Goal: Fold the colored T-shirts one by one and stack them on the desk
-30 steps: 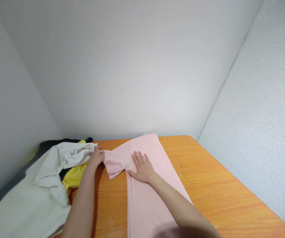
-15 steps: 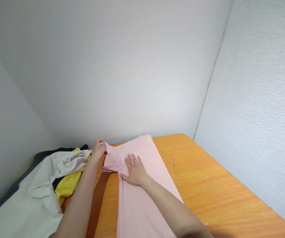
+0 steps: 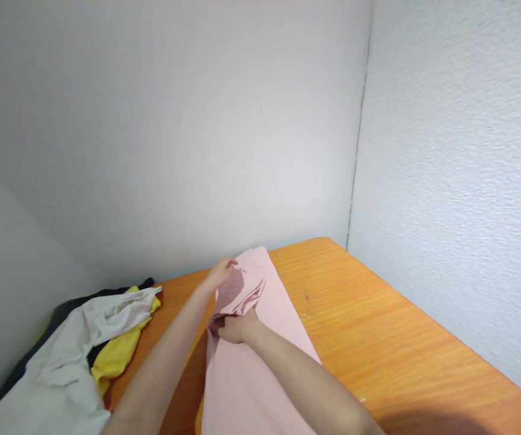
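Observation:
A pale pink garment point(image 3: 255, 374), which looks like a shirt folded lengthwise, lies on the wooden table in front of me. Its short sleeve point(image 3: 231, 291) is turned over onto the body, the cuff creased and slightly gaping toward the right. At the far left edge of the sleeve, my left hand point(image 3: 222, 272) reaches over the cloth, fingers loosely stretched and apart. My right hand point(image 3: 239, 328) rests on the body of the garment beneath the turned sleeve; the cloth covers most of its fingers, so their grip is hidden.
Left of the pink garment lies a loose heap: a white garment point(image 3: 56, 386), a yellow one point(image 3: 118, 356) and a dark one point(image 3: 77, 302). The orange wooden table point(image 3: 378, 326) meets a pale wall point(image 3: 260, 151) behind and a textured wall point(image 3: 460, 181) along the right.
My left hand has moved right, and the sleeve went from sticking out leftward to lying over the garment. My right hand, flat on top before, is partly covered by it. The view has shifted slightly.

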Demonstrator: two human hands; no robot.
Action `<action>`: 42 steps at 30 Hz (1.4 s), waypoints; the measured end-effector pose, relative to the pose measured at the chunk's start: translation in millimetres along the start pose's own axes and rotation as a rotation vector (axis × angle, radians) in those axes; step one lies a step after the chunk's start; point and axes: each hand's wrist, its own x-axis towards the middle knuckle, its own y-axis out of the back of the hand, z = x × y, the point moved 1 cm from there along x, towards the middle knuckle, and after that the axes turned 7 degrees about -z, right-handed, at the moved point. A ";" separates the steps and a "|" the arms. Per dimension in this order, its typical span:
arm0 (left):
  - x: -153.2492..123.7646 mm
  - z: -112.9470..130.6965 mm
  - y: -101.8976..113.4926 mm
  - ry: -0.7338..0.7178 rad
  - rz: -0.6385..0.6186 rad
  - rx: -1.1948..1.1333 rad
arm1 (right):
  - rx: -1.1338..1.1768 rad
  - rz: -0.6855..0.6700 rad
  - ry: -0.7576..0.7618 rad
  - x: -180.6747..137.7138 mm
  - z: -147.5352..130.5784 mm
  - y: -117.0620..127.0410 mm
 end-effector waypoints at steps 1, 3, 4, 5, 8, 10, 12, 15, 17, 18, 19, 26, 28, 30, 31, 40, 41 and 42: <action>-5.1 -10.2 2.1 -0.013 0.021 0.029 | -0.001 0.010 0.004 0.4 1.3 -2.0; -17.1 -25.9 1.0 -0.057 0.032 0.083 | -0.011 0.030 0.017 1.3 3.8 -6.4; -22.9 -31.1 -1.8 -0.083 0.022 0.107 | -0.014 0.037 0.022 1.8 4.8 -8.5; -28.0 -34.8 -5.8 -0.107 0.004 0.130 | -0.015 0.045 0.026 2.3 5.5 -10.3; -35.4 -40.7 -20.1 -0.137 -0.069 0.190 | -0.010 0.076 0.033 3.3 6.4 -13.5; -34.2 -43.8 -28.6 -0.118 -0.119 0.225 | -0.011 0.081 0.027 3.6 6.7 -14.0; -30.8 -47.7 -34.2 -0.086 -0.169 0.256 | -0.006 0.059 0.020 3.5 7.2 -14.0; -26.6 -53.5 -36.8 -0.047 -0.240 0.292 | 0.009 0.021 0.005 2.9 8.3 -12.9; -25.0 -55.7 -36.0 -0.027 -0.276 0.308 | 0.014 0.007 -0.013 2.1 7.8 -12.0; -24.3 -56.0 -35.4 -0.018 -0.291 0.315 | 0.014 0.005 -0.024 1.7 6.4 -11.6; -23.6 -55.9 -34.9 -0.010 -0.305 0.320 | 0.012 0.002 -0.036 1.2 4.0 -11.4; -24.7 -46.7 -39.8 0.015 -0.328 0.360 | -0.016 -0.094 -0.143 -5.0 -32.0 -9.9; -29.2 -42.6 -41.5 0.013 -0.300 0.367 | -0.017 -0.094 -0.147 -7.5 -37.9 -7.5; -32.9 -38.8 -39.8 0.003 -0.259 0.370 | -0.039 -0.106 -0.135 -9.7 -39.4 -5.2; -33.4 -37.2 -37.1 -0.002 -0.230 0.372 | -0.052 -0.115 -0.127 -10.6 -39.0 -4.3; 24.1 -43.4 5.6 0.219 0.033 0.355 | -0.044 -0.122 -0.050 -13.1 -35.6 -4.7; 31.1 -44.9 7.2 0.221 0.012 0.339 | -0.040 -0.121 -0.048 -12.4 -35.3 -5.5; 36.7 -46.1 8.4 0.218 -0.005 0.321 | -0.038 -0.125 -0.049 -11.4 -34.8 -6.4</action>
